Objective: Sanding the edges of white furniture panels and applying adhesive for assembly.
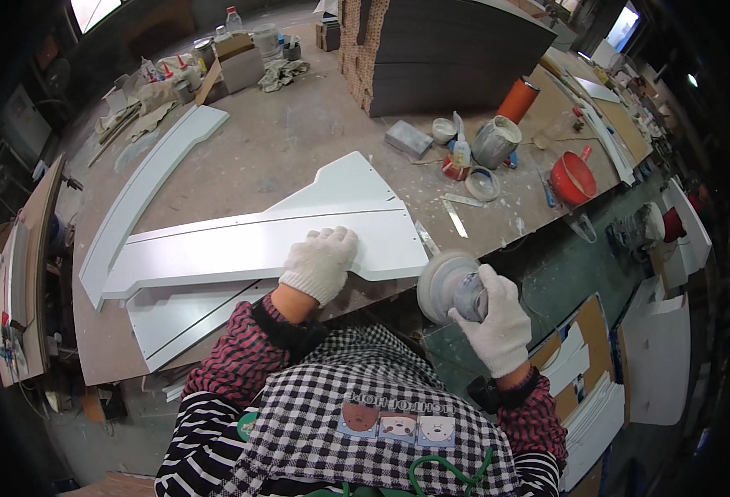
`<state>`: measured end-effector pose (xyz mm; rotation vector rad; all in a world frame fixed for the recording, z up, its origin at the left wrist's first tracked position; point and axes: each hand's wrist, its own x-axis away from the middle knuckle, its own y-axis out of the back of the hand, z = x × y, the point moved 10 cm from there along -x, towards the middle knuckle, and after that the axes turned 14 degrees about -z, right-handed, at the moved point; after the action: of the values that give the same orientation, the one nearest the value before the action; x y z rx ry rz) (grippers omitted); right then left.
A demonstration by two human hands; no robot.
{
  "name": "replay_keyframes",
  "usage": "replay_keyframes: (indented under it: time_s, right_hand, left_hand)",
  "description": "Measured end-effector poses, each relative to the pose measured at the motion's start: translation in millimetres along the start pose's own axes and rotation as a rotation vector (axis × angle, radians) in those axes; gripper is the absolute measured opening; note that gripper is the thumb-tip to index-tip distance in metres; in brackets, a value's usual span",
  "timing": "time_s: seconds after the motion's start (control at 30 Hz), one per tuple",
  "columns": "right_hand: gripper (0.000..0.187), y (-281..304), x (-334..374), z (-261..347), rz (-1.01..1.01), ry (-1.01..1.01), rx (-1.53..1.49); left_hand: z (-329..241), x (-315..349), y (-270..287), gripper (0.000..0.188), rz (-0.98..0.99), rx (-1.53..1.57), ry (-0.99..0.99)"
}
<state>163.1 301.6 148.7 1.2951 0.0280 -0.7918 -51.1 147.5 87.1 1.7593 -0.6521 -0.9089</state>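
A white board with angled ends and a dark groove [216, 248] lies on the worktable in front of me. My left hand [322, 263], in a white knitted glove, rests on its face with the fingers laid on the surface. Beyond the board's right end, at the table's edge, my right hand [497, 319] grips a round sander [452, 286], also gloved. The sander's disc is tilted on its side, apart from the board. Underneath, a second grooved white board [178, 319] sticks out toward me. A long curved white piece [154, 186] lies to the left.
The worktable [298, 116] carries a dark stack of panels [456, 62] at the back. On its right stand a paint-stained can [496, 141], an orange cylinder [519, 99], a tape roll [482, 184] and a red bowl [573, 177]. White boards [588, 422] stand low at the right.
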Motion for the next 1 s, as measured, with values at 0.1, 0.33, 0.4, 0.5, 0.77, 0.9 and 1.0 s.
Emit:
replay_keyframes:
  time_s: [0.1, 0.33, 0.4, 0.5, 0.77, 0.9, 1.0]
  right_hand:
    - [0.093, 16.7, -2.7, -22.8, -0.171, -0.03, 0.036]
    - [0.105, 21.9, -0.3, -52.9, -0.17, -0.171, 0.072]
    - [0.105, 20.2, 1.0, -54.3, -0.159, -0.17, 0.09]
    - [0.104, 12.2, 3.5, -60.6, -0.109, -0.213, 0.061]
    - [0.106, -13.9, -17.2, -96.9, 0.023, -0.351, 0.092]
    - [0.106, -17.7, -63.3, -145.6, -0.069, -0.439, 0.118]
    - [0.104, -25.4, -99.5, -181.8, -0.079, -0.55, 0.192]
  left_hand:
    - [1.2, 0.4, 1.4, 0.03, -0.009, 0.011, 0.015]
    - [1.9, 0.1, -2.5, 0.032, 0.039, -0.017, 0.019]
    - [2.7, -0.2, -4.7, 0.032, 0.051, -0.033, 0.025]
    - [1.2, -1.8, -1.8, 0.03, 0.009, -0.017, 0.01]
    - [1.4, -8.2, 5.1, 0.03, 0.019, 0.027, -0.016]
    - [15.2, -24.4, 14.7, 0.028, 0.074, 0.061, -0.033]
    - [19.8, -43.1, 27.7, 0.032, 0.16, 0.078, -0.07]
